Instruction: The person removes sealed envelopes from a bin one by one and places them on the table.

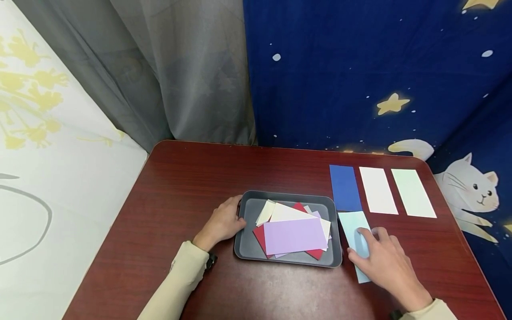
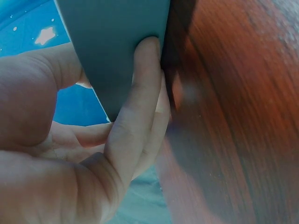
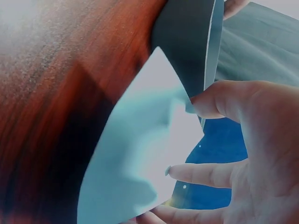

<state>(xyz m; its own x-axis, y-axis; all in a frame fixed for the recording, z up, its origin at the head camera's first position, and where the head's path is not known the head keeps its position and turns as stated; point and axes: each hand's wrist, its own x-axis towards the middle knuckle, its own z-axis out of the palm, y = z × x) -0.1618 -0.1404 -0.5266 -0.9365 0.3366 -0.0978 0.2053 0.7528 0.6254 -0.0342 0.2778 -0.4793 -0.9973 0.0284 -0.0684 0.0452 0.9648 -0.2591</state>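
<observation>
A dark grey tray rests on the table in the head view. At its left end my left hand grips the rim, thumb over the inside and fingers along the outer wall. The left wrist view shows those fingers against the tray wall. Just right of the tray, my right hand holds a light blue paper card between thumb and fingers. The card looks bowed and lifted off the wood in the right wrist view. Inside the tray, a lilac card tops a loose pile.
Beneath the lilac card lie red, cream and off-white cards. A dark blue card, a white card and a pale green card form a row at the back right of the brown table.
</observation>
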